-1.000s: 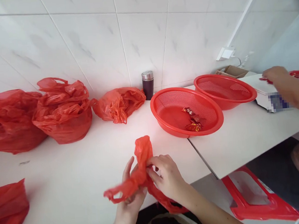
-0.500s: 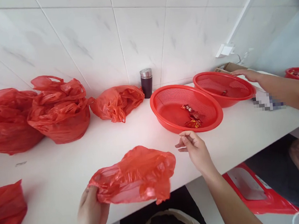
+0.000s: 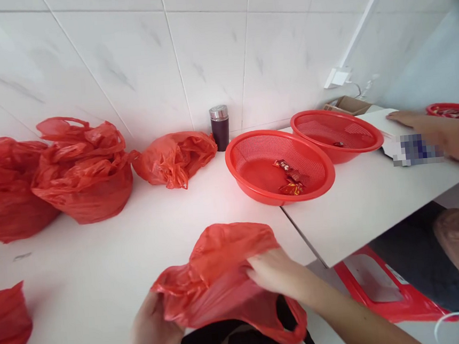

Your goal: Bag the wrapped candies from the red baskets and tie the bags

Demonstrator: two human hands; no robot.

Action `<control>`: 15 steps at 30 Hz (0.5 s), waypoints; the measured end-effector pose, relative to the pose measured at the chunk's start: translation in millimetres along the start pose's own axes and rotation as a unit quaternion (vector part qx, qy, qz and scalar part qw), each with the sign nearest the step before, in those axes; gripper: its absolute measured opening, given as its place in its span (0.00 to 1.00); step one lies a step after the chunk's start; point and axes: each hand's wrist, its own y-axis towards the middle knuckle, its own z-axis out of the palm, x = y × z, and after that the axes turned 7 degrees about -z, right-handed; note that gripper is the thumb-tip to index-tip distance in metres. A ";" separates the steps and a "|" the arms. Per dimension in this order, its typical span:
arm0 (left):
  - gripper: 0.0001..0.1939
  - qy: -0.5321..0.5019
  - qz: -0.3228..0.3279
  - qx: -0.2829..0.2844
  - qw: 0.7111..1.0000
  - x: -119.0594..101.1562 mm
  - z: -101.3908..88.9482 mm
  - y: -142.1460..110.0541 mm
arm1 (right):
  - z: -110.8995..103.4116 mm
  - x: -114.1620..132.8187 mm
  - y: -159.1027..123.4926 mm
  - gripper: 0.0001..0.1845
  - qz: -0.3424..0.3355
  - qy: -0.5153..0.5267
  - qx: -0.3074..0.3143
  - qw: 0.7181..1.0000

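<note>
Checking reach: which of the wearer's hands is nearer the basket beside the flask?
The right hand: at the held bag, this side of the basket. The left hand, gripping the bag's left end, is farther, leftward.

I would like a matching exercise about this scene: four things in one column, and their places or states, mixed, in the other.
1. Flask
2. Leftmost basket
3. Left hand
4. Cardboard box

A. Grips one end of a red bag
B. Behind a second basket
C. Dark, with a silver lid
D. Contains a few small wrapped packets

Pairs: 1-C; 2-D; 3-A; 4-B
</note>
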 end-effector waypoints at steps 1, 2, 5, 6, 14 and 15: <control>0.02 0.004 0.017 -0.010 1.000 -9.8 -6.9 3.1 | -4.4 -7.2 -1.3 0.18 0.013 -0.002 0.015 1.000; 0.04 0.018 0.044 -0.011 0.999 -18.8 -12.7 5.4 | -10.4 -12.3 -3.4 0.21 0.020 -0.002 0.036 0.999; 0.12 0.133 0.206 -0.005 0.969 -30.4 -16.7 -0.7 | -30.1 -15.6 -7.3 0.24 -0.003 -0.026 0.094 0.995; 0.15 0.181 0.293 -0.013 0.939 -26.9 -12.6 -8.3 | -35.0 -14.0 -6.3 0.25 -0.021 -0.040 0.098 0.994; 0.07 0.644 0.600 0.030 0.475 26.4 37.1 -9.0 | -35.6 -4.4 3.9 0.34 -0.111 -0.060 0.107 0.986; 0.07 0.675 0.562 0.015 0.478 18.3 35.3 7.9 | -34.2 -5.0 -0.6 0.37 -0.125 -0.059 0.102 0.985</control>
